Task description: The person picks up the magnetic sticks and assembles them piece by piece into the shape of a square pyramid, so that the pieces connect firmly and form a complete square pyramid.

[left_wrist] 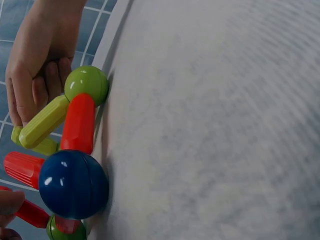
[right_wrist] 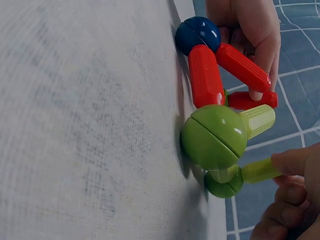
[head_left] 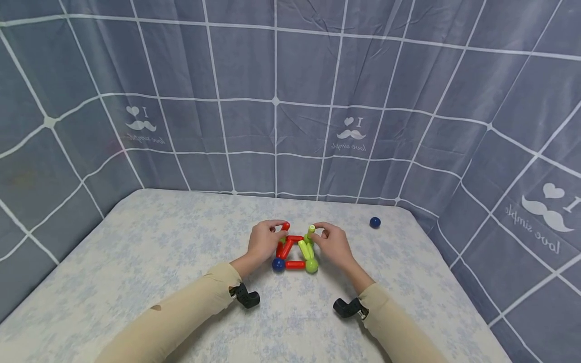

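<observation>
A frame of rods and balls stands on the table between the hands. Its near side has a blue ball (head_left: 279, 264), a green ball (head_left: 311, 265) and a red rod (head_left: 295, 264) linking them. From these balls a red rod (right_wrist: 244, 67) and a yellow-green rod (left_wrist: 44, 122) slant upward. At the far left corner my left hand (head_left: 262, 241) pinches a raised red rod (head_left: 286, 226), which rises from a partly hidden green ball (left_wrist: 62, 229). Opposite, my right hand (head_left: 335, 244) pinches a yellow-green rod (right_wrist: 260, 171) standing on another green ball (right_wrist: 224, 186).
A loose blue ball (head_left: 374, 222) lies near the table's far right edge. The pale patterned tabletop (head_left: 190, 227) meets a grey-blue checked curtain (head_left: 245, 126) at the back and sides. Black wrist devices (head_left: 247, 296) sit on both sleeves.
</observation>
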`<state>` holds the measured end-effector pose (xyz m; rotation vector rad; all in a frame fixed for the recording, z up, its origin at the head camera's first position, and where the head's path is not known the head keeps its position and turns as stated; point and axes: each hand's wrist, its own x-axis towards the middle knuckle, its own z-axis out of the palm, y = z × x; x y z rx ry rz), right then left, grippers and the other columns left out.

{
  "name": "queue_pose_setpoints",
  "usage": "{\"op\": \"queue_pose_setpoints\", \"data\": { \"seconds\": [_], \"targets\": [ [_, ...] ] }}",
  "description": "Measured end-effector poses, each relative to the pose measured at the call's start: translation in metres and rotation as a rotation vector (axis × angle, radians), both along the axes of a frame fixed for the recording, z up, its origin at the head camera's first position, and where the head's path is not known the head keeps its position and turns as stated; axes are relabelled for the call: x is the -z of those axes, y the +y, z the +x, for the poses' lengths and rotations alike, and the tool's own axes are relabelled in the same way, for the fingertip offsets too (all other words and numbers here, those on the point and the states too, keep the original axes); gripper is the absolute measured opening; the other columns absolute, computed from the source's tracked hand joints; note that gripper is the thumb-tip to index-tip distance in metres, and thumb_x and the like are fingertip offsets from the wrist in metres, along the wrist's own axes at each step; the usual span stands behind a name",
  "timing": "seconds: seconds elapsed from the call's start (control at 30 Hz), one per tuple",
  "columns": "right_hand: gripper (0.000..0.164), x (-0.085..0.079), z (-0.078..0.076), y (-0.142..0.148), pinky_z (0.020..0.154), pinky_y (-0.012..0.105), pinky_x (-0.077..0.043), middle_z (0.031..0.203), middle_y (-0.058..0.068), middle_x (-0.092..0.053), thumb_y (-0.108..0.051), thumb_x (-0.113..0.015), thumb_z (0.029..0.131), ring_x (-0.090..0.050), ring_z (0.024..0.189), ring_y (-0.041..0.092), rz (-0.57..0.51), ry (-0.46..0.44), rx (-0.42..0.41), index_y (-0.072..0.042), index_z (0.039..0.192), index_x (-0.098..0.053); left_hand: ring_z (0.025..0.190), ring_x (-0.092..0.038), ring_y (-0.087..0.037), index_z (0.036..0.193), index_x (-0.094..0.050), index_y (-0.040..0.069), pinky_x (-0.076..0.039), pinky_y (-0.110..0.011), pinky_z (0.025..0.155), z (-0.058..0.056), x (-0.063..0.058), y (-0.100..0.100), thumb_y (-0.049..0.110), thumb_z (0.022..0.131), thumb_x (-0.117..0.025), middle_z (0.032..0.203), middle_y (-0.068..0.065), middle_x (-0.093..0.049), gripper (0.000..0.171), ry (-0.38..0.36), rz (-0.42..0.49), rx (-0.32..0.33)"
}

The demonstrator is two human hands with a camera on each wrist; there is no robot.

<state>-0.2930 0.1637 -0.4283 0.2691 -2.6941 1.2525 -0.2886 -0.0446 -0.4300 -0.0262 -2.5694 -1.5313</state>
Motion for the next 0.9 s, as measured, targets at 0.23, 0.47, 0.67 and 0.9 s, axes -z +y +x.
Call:
{"op": "queue_pose_setpoints", "data": {
  "seconds": [0.23, 0.47, 0.67, 0.9],
  "targets": [
    [0.028, -0.002, 0.000, -0.001, 0.047, 0.026, -0.030, 0.061, -0.002, -0.045, -0.026, -0.071, 0.094, -0.037, 0.051, 0.012, 0.100, 0.048, -0.004, -0.016, 0.120, -0.073, 0.060, -0.047, -0.014, 0.112, -0.079, 0.020, -0.035, -0.025, 0.050, 0.003, 0.002, -0.002, 0.016, 0.089, -0.076, 0.079, -0.002, -0.056, 0.024, 0.032, -0.071, 0.055],
    [0.028, -0.006, 0.002, -0.005, 0.047, 0.027, -0.031, 0.061, -0.002, -0.049, -0.030, -0.071, 0.095, -0.038, 0.050, 0.012, 0.255, 0.092, -0.048, -0.019, 0.120, -0.073, 0.061, -0.048, -0.015, 0.110, -0.080, 0.020, -0.035, -0.026, 0.051, 0.007, 0.002, -0.004, 0.015, 0.091, -0.074, 0.079, -0.002, -0.059, 0.020, 0.028, -0.101, 0.080],
    [0.023, -0.010, 0.006, -0.011, 0.045, 0.027, -0.030, 0.059, -0.003, -0.048, -0.030, -0.069, 0.096, -0.039, 0.048, 0.012, 0.385, 0.123, -0.098, -0.022, 0.118, -0.073, 0.058, -0.046, -0.014, 0.109, -0.080, 0.020, -0.033, -0.025, 0.049, 0.008, 0.003, -0.005, 0.014, 0.091, -0.073, 0.076, -0.003, -0.055, 0.020, 0.034, -0.097, 0.093],
    [0.023, -0.011, 0.007, -0.016, 0.046, 0.026, -0.030, 0.059, -0.004, -0.049, -0.028, -0.070, 0.096, -0.041, 0.050, 0.011, 0.457, 0.111, -0.125, -0.024, 0.118, -0.073, 0.057, -0.046, -0.013, 0.108, -0.080, 0.021, -0.033, -0.024, 0.049, 0.007, 0.003, -0.005, 0.014, 0.091, -0.074, 0.077, -0.002, -0.055, 0.020, 0.027, -0.094, 0.094]
  ]
}}
